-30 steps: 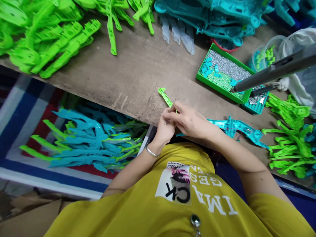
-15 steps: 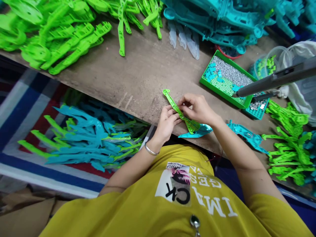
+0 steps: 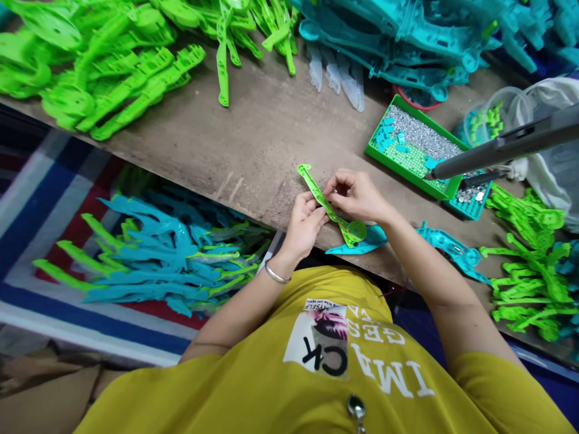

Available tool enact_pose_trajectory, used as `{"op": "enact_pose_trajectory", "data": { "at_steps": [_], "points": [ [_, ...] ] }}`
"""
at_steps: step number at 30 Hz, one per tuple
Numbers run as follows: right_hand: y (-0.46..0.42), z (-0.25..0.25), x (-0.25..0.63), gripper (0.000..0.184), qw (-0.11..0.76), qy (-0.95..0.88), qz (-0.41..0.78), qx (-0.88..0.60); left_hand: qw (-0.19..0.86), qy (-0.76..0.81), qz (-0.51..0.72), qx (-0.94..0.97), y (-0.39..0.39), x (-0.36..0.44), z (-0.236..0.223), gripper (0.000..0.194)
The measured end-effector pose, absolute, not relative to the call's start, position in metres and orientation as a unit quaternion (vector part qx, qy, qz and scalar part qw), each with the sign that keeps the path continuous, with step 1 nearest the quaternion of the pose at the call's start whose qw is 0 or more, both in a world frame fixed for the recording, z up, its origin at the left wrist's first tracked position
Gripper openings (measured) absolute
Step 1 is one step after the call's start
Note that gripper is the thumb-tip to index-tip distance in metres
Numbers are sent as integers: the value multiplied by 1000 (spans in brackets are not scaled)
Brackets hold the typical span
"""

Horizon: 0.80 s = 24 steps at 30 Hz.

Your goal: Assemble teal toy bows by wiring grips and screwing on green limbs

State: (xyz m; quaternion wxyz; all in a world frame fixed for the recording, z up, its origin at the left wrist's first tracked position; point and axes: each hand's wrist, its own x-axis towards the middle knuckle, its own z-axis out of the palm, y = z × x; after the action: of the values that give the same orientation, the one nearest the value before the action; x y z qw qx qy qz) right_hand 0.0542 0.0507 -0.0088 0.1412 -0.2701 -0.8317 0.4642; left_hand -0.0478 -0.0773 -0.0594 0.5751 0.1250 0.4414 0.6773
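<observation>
A long, narrow bright green plastic part [image 3: 333, 214] with a hooked upper end and a round lower end slants across the table's near edge. My left hand [image 3: 304, 226] is closed on its middle from the left. From the other side my right hand [image 3: 357, 196] meets the same part, thumb and fingertips pinched against it. Whether a small piece sits between those fingertips, I cannot make out. Under the green part's lower end lies a teal plastic piece [image 3: 373, 239]. A teal shell [image 3: 455, 250] shows beyond my right forearm, which hides whether the two are joined.
A green basket [image 3: 407, 166] of small metal screws and teal bits stands right, beside a grey powered-tool-like rod [image 3: 506, 144]. Green parts are piled at left [image 3: 122, 78] and right [image 3: 534, 271], teal shells [image 3: 398, 36] at the back. More teal and green pieces [image 3: 167, 253] fill a striped bag below.
My right fingers have shifted slightly along the green part and bent a little more. The green part and my left hand stay almost in place.
</observation>
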Motion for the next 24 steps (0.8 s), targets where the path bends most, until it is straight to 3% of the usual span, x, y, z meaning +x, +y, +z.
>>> {"op": "enact_pose_trajectory", "data": {
  "at_steps": [10, 24],
  "points": [
    [54, -10, 47, 9, 103, -848, 464, -235, 551, 447, 695, 115, -70, -43, -61, 43],
    [55, 9, 44, 25, 94, -880, 420, -201, 529, 465, 704, 93, -67, -39, -62, 44]
  ]
}}
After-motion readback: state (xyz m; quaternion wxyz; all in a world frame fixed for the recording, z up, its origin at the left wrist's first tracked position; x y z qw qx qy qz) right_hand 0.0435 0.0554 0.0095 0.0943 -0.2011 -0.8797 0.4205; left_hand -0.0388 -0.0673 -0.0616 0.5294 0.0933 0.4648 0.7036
